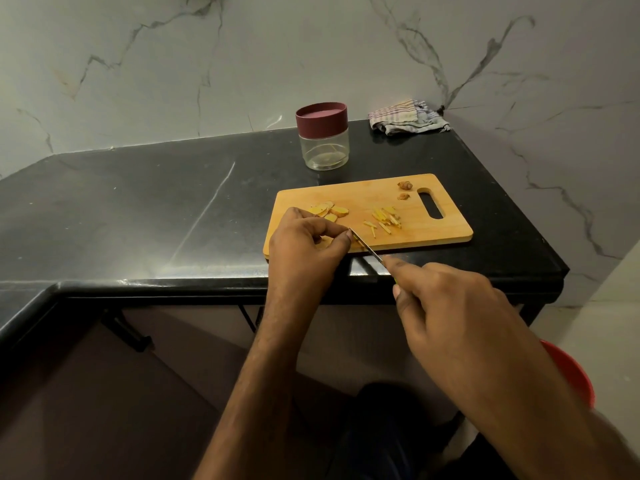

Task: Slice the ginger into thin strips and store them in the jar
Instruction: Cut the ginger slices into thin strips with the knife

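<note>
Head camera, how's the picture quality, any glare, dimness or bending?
Head view: dim, soft lighting; pale glare streaks on the black counter; wide-angle bending bows the counter's edges; the cutting board and jar stay legible, while the knife blade is thin and faint.

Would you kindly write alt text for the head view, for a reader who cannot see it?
A person's left hand steadies ginger on a wooden cutting board while the right hand cuts it with a knife. Ginger slices and thin strips lie on the board; a lidded, near-empty jar stands behind on the black counter.
</note>
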